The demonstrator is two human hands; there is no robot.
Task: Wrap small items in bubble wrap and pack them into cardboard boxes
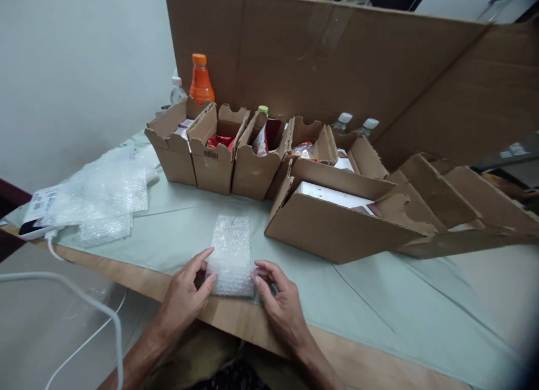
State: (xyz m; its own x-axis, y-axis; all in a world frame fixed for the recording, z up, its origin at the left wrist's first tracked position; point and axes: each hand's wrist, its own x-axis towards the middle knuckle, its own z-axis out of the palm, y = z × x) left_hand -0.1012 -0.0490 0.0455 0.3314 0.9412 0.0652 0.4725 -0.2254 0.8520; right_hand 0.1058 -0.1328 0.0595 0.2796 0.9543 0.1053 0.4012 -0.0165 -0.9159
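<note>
A clear bubble-wrap pouch (231,255) lies flat near the front edge of the table, its lower half looking thicker or doubled over. At its left edge is my left hand (189,286), thumb and forefinger apart and their tips touching the wrap. My right hand (280,300) is curved beside the opposite edge, with fingertips at the wrap and a gap between thumb and forefinger. Neither hand is closed around the pouch. Whatever may be inside it cannot be made out.
Several cardboard bins (255,171) with packets stand behind; a wider carton (337,227) holding a white box (332,196) is at right. Bubble-wrap pouches (105,182) are piled left, by a white cable (50,238). An orange bottle (201,84) stands before a tall cardboard panel (286,58).
</note>
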